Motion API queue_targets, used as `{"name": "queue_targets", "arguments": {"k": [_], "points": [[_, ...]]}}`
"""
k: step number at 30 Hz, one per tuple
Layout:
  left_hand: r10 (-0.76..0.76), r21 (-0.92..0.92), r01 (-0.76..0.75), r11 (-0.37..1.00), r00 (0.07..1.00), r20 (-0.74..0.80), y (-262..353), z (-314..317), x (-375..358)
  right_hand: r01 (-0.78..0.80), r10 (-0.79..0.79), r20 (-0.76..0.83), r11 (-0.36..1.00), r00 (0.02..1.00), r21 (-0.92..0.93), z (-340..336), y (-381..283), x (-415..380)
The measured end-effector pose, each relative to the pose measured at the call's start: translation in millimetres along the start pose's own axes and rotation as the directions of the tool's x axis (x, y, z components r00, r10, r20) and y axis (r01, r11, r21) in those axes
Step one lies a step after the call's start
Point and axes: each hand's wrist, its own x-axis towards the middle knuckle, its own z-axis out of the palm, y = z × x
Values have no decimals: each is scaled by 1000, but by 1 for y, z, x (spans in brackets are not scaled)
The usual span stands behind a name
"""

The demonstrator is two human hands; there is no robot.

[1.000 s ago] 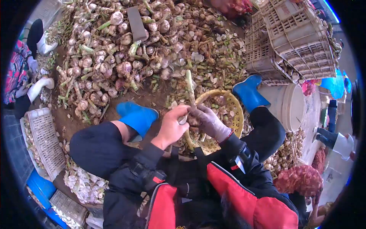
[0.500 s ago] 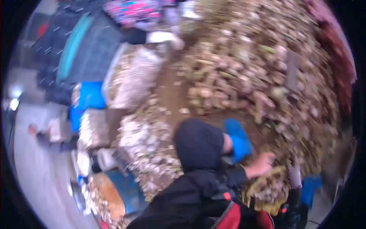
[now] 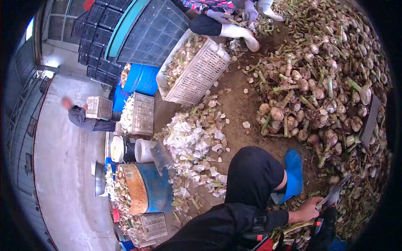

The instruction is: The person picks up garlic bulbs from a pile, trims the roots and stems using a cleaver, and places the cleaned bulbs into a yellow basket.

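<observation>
My left hand, bare, is closed around the handle of a knife. Its blade slants up and right over the edge of the garlic heap. Just behind the blade, my right hand appears as a pale glove, curled and mostly covered; what it grips cannot be made out. A garlic stalk lies below the left hand, over my lap. My bent left knee and blue boot are beside the heap, whose bulbs still carry stems and dirt.
Peelings lie on the brown floor left of my knee. Around them stand a white crate, a blue barrel and a big dark tub. A co-worker's gloved hands are at the top. Another person carries a crate.
The view has swung, so the heap, crates and my knee appear farther right, and the blur is gone. The knife in my left hand shows clearly now; it was not discernible before.
</observation>
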Motion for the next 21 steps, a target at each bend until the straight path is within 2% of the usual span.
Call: {"name": "queue_targets", "arguments": {"k": [2,4,7,8,9,11,12,13,15,16,19,21], "points": [[-13,-50,15,999,999,41,5,-2,-1,-66,20,166,959,986,275,-7,-10,-22],[41,-47,-44,998,998,-46,10,-4,-7,-178,5,332,853,943,491,-27,-55,-62],[124,-17,-124,992,992,8,11,-7,-9,-264,-82,466,732,881,629,-60,-119,-120],[281,87,-275,958,957,-70,0,-1,-6,-281,-108,489,702,866,654,-69,-135,-137],[301,94,-295,951,951,-68,17,-7,-13,-295,-131,507,680,852,671,-78,-149,-151],[215,208,-233,950,971,105,56,-25,-27,-309,-161,518,644,840,700,-94,-175,-179],[205,99,-212,972,976,77,70,-28,-39,-320,-138,530,663,837,677,-99,-159,-187],[475,286,-442,851,878,-59,68,-27,-36,-331,-114,540,681,834,654,-101,-145,-195],[689,414,-614,672,723,-47,84,-34,-35,-276,-125,497,704,859,654,-109,-152,-212],[515,444,-496,746,853,88,103,-42,-39,-247,-133,473,714,871,656,-112,-156,-219],[613,487,-593,642,778,138,98,-41,-29,-175,-139,389,723,911,668,-120,-158,-239],[600,512,-573,640,789,132,76,-39,-19,-126,-138,321,723,937,679,-126,-161,-251]]}}
